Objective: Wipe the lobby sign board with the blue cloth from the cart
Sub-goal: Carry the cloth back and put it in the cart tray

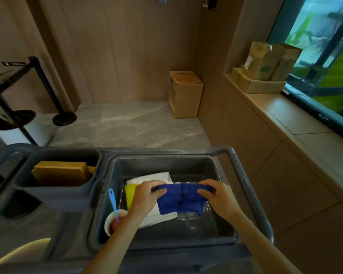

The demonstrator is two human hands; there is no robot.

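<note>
The blue cloth (179,199) hangs spread between both hands above the grey tub (166,161) of the cleaning cart (251,194). My left hand (147,194) pinches its upper left corner. Its upper right corner is gripped by my right hand (216,196). The cloth's lower edge dangles just over the tub's inside. No sign board is recognisable in this view.
In the tub lie a yellow cloth (130,194), white cloths (152,177) and a white cup with a blue-handled tool (113,206). A smaller grey bin (57,190) on the left holds yellow sponges. Black barrier posts (64,117) stand far left, a cardboard box (185,93) ahead, a wooden ledge (297,119) to the right.
</note>
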